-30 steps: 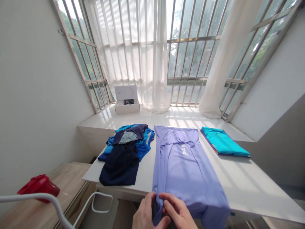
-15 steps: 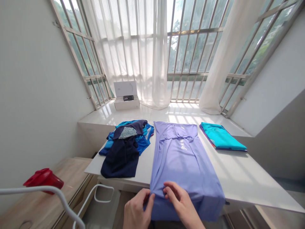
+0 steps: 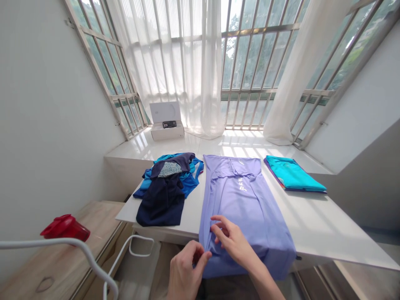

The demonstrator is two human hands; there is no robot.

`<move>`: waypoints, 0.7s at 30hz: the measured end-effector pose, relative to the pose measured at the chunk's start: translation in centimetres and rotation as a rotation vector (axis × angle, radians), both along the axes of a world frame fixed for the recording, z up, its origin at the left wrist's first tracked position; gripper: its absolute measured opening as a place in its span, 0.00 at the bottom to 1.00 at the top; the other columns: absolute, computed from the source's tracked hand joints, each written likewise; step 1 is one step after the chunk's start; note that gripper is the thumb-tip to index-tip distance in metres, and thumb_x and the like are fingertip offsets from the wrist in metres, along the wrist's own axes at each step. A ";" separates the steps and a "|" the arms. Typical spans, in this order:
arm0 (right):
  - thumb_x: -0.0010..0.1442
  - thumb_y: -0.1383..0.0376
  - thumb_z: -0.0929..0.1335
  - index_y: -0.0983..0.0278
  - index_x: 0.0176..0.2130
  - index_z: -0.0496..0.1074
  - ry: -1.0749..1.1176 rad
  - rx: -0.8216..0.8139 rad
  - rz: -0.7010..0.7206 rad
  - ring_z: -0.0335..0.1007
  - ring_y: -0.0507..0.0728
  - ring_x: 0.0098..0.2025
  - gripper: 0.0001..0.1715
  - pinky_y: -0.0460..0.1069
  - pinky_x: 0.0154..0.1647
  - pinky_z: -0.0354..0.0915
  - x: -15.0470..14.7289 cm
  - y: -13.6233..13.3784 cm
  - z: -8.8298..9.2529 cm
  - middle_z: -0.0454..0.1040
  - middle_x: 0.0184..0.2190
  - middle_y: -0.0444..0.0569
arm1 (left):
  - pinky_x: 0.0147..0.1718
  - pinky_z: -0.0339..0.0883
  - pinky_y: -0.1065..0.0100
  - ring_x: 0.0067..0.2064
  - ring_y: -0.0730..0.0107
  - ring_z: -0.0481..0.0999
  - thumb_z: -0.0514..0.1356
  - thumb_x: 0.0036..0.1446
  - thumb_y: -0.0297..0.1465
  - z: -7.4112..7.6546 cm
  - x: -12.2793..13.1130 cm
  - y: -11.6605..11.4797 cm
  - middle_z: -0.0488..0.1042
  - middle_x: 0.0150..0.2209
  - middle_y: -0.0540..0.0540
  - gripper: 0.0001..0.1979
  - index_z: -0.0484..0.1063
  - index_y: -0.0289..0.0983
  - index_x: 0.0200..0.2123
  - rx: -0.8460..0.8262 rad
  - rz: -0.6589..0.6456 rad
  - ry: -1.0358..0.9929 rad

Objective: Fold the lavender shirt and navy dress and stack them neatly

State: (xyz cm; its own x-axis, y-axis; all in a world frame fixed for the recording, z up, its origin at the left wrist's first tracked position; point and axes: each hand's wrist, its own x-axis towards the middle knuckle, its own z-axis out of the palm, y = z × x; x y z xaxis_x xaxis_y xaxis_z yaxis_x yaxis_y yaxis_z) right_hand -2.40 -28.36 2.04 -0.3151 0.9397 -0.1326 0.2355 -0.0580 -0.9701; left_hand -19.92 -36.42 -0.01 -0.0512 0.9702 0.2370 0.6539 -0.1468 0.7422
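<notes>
A lilac shirt [image 3: 240, 204] lies lengthwise on the white table [image 3: 321, 233], folded narrow, its hem hanging over the near edge. My left hand [image 3: 186, 273] is closed, pinching the shirt's lower left corner at the table's edge. My right hand [image 3: 233, 241] rests on the cloth just above the hem, fingers stretched out and pressing flat on the fabric.
A heap of blue and navy clothes [image 3: 167, 185] lies left of the shirt. A folded teal stack [image 3: 293, 175] sits at the right. A white open box [image 3: 166, 123] stands on the window ledge. A red object [image 3: 64, 227] and a white tube [image 3: 78, 252] are at lower left.
The right hand has slid up from the hem onto the shirt and opened flat. The left hand keeps its pinch on the corner. The camera view has shifted slightly.
</notes>
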 end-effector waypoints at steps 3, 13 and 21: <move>0.64 0.46 0.66 0.65 0.53 0.74 0.009 -0.021 0.024 0.75 0.55 0.30 0.30 0.49 0.31 0.68 -0.5 0.4 0.1 0.79 0.40 0.51 | 0.30 0.64 0.74 0.28 0.72 0.75 0.60 0.64 0.32 -0.5 0.1 0.0 0.76 0.28 0.52 0.07 0.72 0.40 0.32 -0.024 -0.142 0.019; 0.60 0.39 0.68 0.65 0.48 0.79 0.155 -0.012 -0.098 0.73 0.57 0.32 0.36 0.51 0.34 0.69 0.0 -0.2 -1.0 0.78 0.33 0.51 | 0.27 0.60 0.72 0.26 0.71 0.75 0.55 0.69 0.39 0.5 0.3 0.9 0.76 0.26 0.52 0.14 0.71 0.42 0.31 -0.109 0.012 0.122; 0.61 0.37 0.67 0.65 0.48 0.80 0.063 0.000 -0.076 0.75 0.59 0.33 0.38 0.52 0.35 0.70 0.6 -1.2 -0.3 0.80 0.34 0.53 | 0.30 0.61 0.72 0.30 0.70 0.78 0.56 0.64 0.27 0.9 1.4 3.0 0.79 0.33 0.50 0.07 0.74 0.42 0.37 -0.067 -0.009 0.297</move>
